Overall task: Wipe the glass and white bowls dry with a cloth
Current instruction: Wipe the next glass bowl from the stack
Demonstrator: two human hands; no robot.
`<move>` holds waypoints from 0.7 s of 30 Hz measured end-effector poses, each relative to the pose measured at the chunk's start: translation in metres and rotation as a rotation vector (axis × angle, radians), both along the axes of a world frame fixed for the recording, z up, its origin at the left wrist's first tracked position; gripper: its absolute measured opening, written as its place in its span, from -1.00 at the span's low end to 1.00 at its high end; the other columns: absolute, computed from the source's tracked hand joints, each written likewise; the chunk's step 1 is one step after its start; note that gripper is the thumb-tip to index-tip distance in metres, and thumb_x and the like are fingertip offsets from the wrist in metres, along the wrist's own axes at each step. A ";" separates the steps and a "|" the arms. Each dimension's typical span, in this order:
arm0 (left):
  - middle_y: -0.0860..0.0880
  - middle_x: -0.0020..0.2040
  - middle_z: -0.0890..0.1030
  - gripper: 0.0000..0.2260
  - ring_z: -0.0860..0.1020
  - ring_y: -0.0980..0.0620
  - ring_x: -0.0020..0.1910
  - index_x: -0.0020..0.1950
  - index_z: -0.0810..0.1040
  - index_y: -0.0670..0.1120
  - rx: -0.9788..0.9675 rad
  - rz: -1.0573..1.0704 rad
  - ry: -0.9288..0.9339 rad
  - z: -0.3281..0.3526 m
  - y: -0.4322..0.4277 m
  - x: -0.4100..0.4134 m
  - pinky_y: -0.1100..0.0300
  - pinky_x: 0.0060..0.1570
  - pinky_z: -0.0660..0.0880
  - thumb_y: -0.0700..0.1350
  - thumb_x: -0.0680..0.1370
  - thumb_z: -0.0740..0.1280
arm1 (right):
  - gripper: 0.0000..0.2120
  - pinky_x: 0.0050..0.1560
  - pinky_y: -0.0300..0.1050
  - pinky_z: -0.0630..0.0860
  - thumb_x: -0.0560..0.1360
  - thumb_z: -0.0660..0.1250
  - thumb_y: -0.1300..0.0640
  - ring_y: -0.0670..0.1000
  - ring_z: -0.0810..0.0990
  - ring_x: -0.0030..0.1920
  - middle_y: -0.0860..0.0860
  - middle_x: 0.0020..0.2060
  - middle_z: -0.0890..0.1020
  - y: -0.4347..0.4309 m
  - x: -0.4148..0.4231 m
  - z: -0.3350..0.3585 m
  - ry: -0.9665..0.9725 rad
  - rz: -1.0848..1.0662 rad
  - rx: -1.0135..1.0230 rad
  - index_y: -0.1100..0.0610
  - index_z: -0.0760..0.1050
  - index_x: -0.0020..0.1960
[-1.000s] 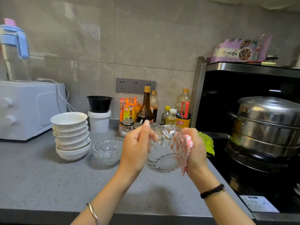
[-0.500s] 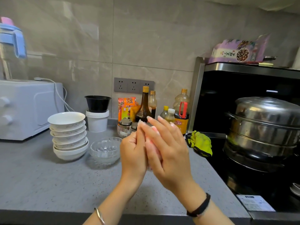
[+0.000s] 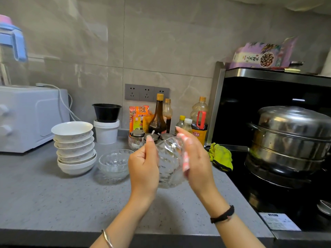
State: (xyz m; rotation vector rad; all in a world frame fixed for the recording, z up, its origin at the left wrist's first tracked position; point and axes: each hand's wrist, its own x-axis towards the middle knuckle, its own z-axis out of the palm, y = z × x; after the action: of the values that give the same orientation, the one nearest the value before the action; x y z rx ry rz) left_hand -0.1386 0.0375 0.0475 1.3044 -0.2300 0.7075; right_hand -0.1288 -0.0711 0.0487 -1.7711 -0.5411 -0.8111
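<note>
Head view, worktop scene. Glass bowl (image 3: 170, 163): held tilted above the grey counter (image 3: 53, 197), between both hands, in front of the bottles. Left hand (image 3: 143, 169): fingers curled round the bowl's left rim, gripping it. Right hand (image 3: 197, 161): fingers nearly straight, laid flat against the bowl's right side, pressing a pink-and-white cloth (image 3: 186, 158) to the glass. Second glass bowl (image 3: 113, 162): upright on the counter, just left of the left hand. White bowls (image 3: 75, 149): one nested stack, just beside the second glass bowl. White appliance (image 3: 26, 119): far left, against the wall. Green rag (image 3: 221, 156): crumpled at the counter's right edge. Steel steamer pot (image 3: 290, 140): lidded, on the black hob.
</note>
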 end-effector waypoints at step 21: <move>-0.11 -0.39 0.31 -0.51 0.25 -0.07 -0.36 -0.44 0.32 -0.13 -0.203 -0.165 0.100 -0.008 0.005 0.012 0.09 -0.29 0.26 0.10 0.61 0.18 | -0.63 0.13 -0.01 0.51 0.61 0.09 -0.08 0.02 0.64 0.04 0.03 -0.05 0.71 -0.002 0.000 -0.005 0.524 0.249 0.670 0.08 0.59 0.13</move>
State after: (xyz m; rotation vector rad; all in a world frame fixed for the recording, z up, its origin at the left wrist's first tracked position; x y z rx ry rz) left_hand -0.1269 0.0428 0.0394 1.1100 -0.1779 0.5107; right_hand -0.1289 -0.0726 0.0441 -1.1867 -0.1059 -0.2738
